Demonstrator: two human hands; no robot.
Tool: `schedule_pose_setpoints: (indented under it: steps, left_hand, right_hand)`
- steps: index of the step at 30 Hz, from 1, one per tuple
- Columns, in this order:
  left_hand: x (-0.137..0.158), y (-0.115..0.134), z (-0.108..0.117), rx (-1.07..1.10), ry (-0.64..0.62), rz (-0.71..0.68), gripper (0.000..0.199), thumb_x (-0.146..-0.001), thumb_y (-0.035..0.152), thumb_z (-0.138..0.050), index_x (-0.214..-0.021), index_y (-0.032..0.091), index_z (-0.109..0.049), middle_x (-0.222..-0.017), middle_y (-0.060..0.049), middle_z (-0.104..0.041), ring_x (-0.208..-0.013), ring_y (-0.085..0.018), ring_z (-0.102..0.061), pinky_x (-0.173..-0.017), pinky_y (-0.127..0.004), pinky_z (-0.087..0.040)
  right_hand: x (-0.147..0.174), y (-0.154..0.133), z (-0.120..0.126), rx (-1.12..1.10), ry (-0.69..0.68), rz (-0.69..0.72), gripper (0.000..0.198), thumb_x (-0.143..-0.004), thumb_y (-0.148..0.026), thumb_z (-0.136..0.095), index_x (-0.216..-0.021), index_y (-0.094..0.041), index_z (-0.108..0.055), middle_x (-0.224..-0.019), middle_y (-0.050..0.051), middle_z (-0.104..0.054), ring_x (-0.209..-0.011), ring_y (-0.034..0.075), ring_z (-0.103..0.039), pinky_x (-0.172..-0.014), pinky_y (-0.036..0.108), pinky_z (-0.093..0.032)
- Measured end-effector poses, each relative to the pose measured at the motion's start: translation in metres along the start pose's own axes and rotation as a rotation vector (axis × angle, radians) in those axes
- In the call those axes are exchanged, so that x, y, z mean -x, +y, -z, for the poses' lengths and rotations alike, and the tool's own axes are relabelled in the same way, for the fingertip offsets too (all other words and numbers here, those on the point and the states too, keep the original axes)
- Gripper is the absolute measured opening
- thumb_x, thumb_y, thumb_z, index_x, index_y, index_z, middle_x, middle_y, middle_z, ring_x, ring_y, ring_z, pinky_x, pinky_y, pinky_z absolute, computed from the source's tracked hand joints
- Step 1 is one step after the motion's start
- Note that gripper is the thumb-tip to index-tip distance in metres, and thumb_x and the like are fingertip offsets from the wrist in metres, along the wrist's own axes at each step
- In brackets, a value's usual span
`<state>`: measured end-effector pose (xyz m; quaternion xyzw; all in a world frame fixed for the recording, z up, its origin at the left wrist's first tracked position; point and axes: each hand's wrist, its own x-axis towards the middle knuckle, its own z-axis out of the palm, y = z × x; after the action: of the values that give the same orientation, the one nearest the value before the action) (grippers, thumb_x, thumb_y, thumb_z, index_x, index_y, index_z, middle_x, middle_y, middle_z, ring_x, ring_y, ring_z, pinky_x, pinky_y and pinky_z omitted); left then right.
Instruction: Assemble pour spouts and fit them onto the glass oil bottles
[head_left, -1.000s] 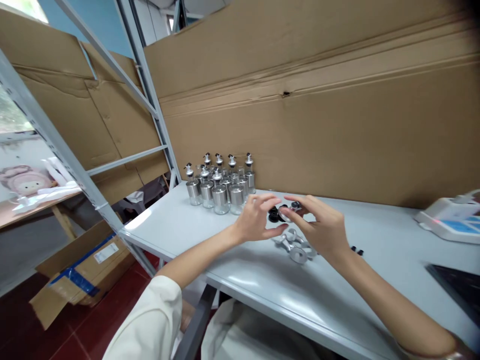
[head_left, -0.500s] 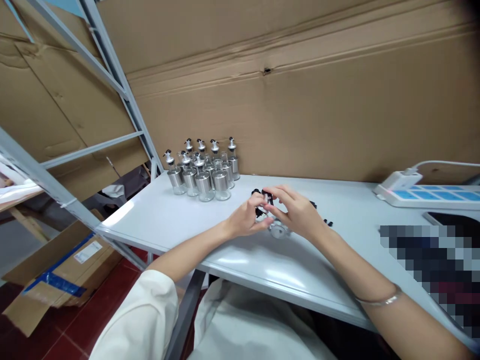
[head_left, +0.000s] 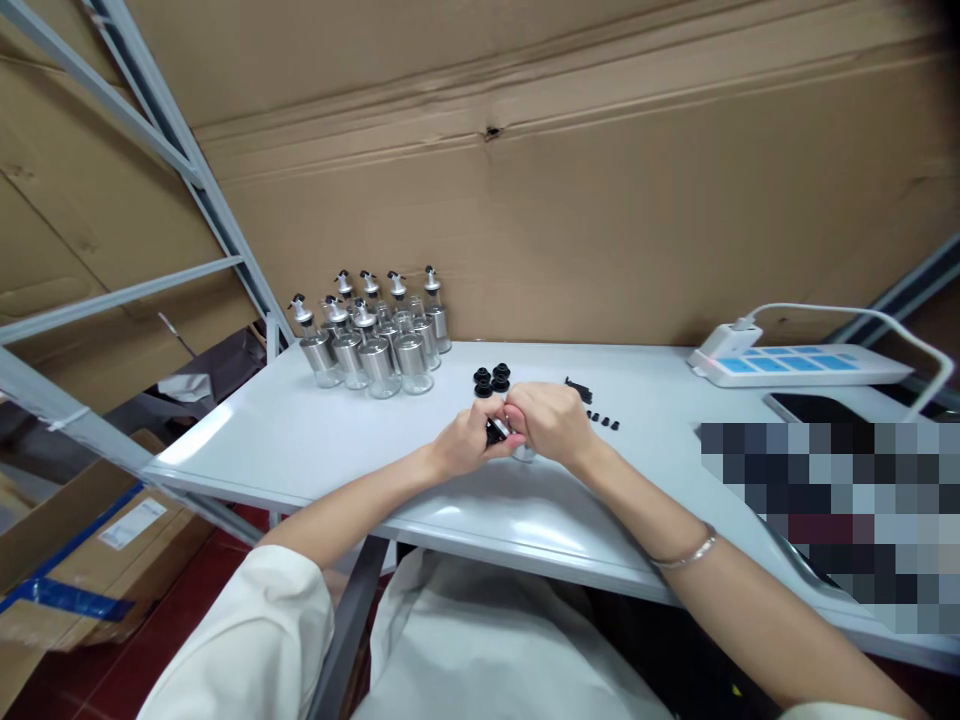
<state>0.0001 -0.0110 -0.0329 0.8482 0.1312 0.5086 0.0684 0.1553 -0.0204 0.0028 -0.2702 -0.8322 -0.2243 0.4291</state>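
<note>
My left hand [head_left: 466, 440] is closed on a small black-and-silver pourer top [head_left: 496, 431], held low over the table. Curled into a fist, my right hand [head_left: 553, 424] presses against the same piece, and its fingers hide most of it. Below the hands a bit of a clear, shiny thing [head_left: 523, 453] shows, mostly covered. Just behind them lies a cluster of black round stoppers [head_left: 492, 380]. Right of my right hand are a few thin black parts [head_left: 578, 390] and a row of small black caps [head_left: 604, 421].
Several glass bottles with steel sleeves [head_left: 379, 365] stand at the back left, many with pourer tops. A power strip [head_left: 806, 366] with a plugged-in charger [head_left: 733, 340] and a phone [head_left: 814, 408] lie right. A cardboard wall [head_left: 570, 230] closes the back; a metal frame [head_left: 217, 215] rises left.
My right hand has closed from a loose pinch into a fist round the piece. The view has shifted right, and the stoppers and small caps now show more clearly.
</note>
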Motion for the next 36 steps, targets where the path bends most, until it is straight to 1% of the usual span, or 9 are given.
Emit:
schedule_pose_setpoints:
  steps: [6, 12, 16, 18, 20, 22, 24, 28, 36]
  left_hand:
    - [0.003, -0.001, 0.001, -0.006, -0.035, 0.063, 0.025, -0.091, 0.044, -0.044, -0.093, 0.022, -0.032, -0.075, 0.003, -0.051, -0.057, -0.008, -0.051, -0.055, -0.021, -0.044]
    - [0.001, -0.009, 0.005, -0.031, -0.255, 0.102, 0.027, -0.087, 0.043, -0.048, -0.077, 0.023, -0.033, -0.084, -0.004, -0.053, -0.076, -0.014, -0.059, -0.066, -0.029, -0.049]
    - [0.0, -0.015, 0.008, -0.069, -0.174, 0.068, 0.03, -0.087, 0.044, -0.048, -0.079, 0.023, -0.028, -0.091, -0.005, -0.054, -0.082, -0.014, -0.059, -0.068, -0.029, -0.048]
    - [-0.001, -0.019, 0.012, -0.101, -0.15, 0.027, 0.026, -0.089, 0.041, -0.046, -0.081, 0.023, -0.028, -0.092, -0.006, -0.054, -0.084, -0.014, -0.058, -0.069, -0.029, -0.048]
    - [-0.002, -0.022, 0.016, -0.134, -0.116, -0.022, 0.022, -0.089, 0.037, -0.045, -0.085, 0.023, -0.028, -0.093, -0.006, -0.053, -0.084, -0.014, -0.056, -0.07, -0.03, -0.047]
    - [-0.003, -0.025, 0.019, -0.166, -0.103, -0.035, 0.02, -0.089, 0.035, -0.043, -0.089, 0.024, -0.027, -0.094, -0.007, -0.051, -0.086, -0.015, -0.055, -0.072, -0.032, -0.046]
    - [-0.003, -0.028, 0.02, -0.204, -0.11, -0.001, 0.019, -0.089, 0.034, -0.04, -0.092, 0.024, -0.025, -0.093, -0.006, -0.05, -0.086, -0.016, -0.054, -0.074, -0.034, -0.046]
    - [-0.002, -0.028, 0.018, -0.258, -0.101, 0.045, 0.018, -0.09, 0.031, -0.039, -0.095, 0.024, -0.023, -0.091, -0.005, -0.047, -0.085, -0.016, -0.054, -0.071, -0.032, -0.045]
    - [-0.004, -0.026, 0.014, -0.237, -0.091, -0.019, 0.018, -0.089, 0.029, -0.043, -0.095, 0.022, -0.028, -0.087, -0.003, -0.048, -0.079, -0.015, -0.053, -0.07, -0.03, -0.046]
  right_hand:
    - [0.002, -0.002, -0.003, -0.146, -0.083, -0.189, 0.062, -0.096, -0.049, -0.006, -0.055, -0.022, -0.043, -0.043, 0.0, -0.044, -0.039, 0.011, -0.037, -0.045, 0.026, -0.028]
    - [-0.003, -0.015, -0.002, -0.489, 0.081, -0.638, 0.058, -0.095, -0.057, -0.012, -0.063, -0.023, -0.047, -0.051, 0.001, -0.051, -0.045, 0.012, -0.046, -0.049, 0.026, -0.038]
    - [-0.007, -0.001, 0.0, -0.616, 0.004, -0.659, 0.054, -0.092, -0.062, -0.021, -0.065, -0.022, -0.047, -0.057, 0.0, -0.05, -0.05, 0.013, -0.048, -0.053, 0.028, -0.042]
    - [-0.007, 0.015, 0.003, -0.556, 0.056, -0.617, 0.056, -0.091, -0.064, -0.023, -0.064, -0.022, -0.048, -0.067, 0.003, -0.052, -0.064, 0.016, -0.053, -0.064, 0.031, -0.045]
    - [-0.006, 0.033, 0.01, -0.417, 0.088, -0.672, 0.057, -0.089, -0.064, -0.026, -0.064, -0.021, -0.053, -0.072, 0.005, -0.052, -0.07, 0.018, -0.053, -0.068, 0.032, -0.044]
    - [-0.003, 0.052, 0.021, -0.372, 0.01, -0.793, 0.05, -0.09, -0.058, -0.031, -0.068, -0.02, -0.056, -0.065, 0.003, -0.051, -0.061, 0.016, -0.05, -0.062, 0.03, -0.042]
    - [0.004, 0.07, 0.032, -0.354, -0.176, -0.898, 0.038, -0.089, -0.047, -0.04, -0.072, -0.02, -0.061, -0.058, 0.001, -0.053, -0.055, 0.015, -0.049, -0.056, 0.027, -0.038]
    - [0.026, 0.1, 0.042, -0.206, -0.481, -1.035, 0.011, -0.077, -0.02, -0.056, -0.067, -0.019, -0.06, -0.057, 0.001, -0.064, -0.058, 0.016, -0.058, -0.062, 0.026, -0.041]
    - [0.046, 0.115, 0.026, -0.093, -0.611, -1.141, 0.004, -0.074, -0.015, -0.062, -0.072, -0.018, -0.06, -0.062, 0.003, -0.069, -0.056, 0.016, -0.062, -0.061, 0.026, -0.043]
